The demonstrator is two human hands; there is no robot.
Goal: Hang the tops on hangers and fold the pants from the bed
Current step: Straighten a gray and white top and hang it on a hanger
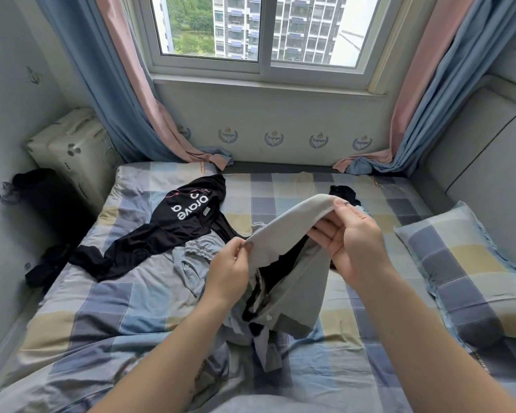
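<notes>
Edge of grey zipped garment (pixel 292 222) is slanting up-right at frame centre; you are pinching it, left hand (pixel 227 272) lower, right hand (pixel 352 242) higher.

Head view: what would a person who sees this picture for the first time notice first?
First, the grey garment, stretched between the left hand and the right hand and held up in the middle above the bed. Next, the black top with white lettering, spread on the bed to the left. Behind, the window fills the top of the view, between pink and blue curtains.
</notes>
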